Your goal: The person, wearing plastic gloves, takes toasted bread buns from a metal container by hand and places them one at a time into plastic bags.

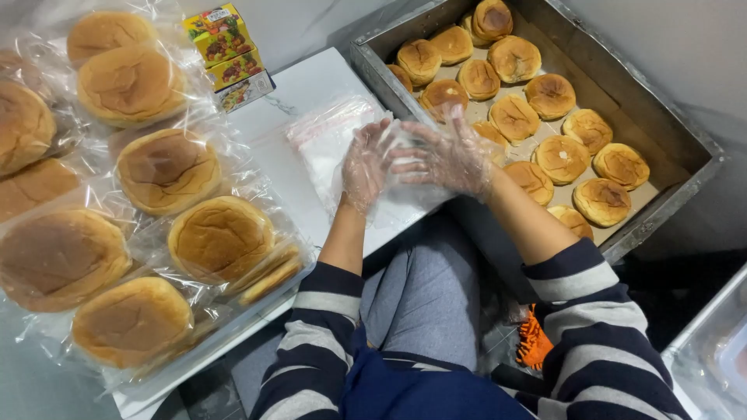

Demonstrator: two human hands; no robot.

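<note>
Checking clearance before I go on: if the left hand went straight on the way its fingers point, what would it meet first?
Probably the right hand, which crosses just ahead of the left hand; past that, the tray of buns. Depth is unclear.

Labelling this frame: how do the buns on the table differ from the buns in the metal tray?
The table buns are sealed in clear plastic bags; the tray buns are bare. The table buns overlap in a loose pile, while the tray buns sit in rows inside the tray. Both are round and golden-brown.

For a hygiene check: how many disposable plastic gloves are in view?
2: one on the left hand, one on the right hand, both at the clear plastic bag on the white table. Others may be hidden.
</note>
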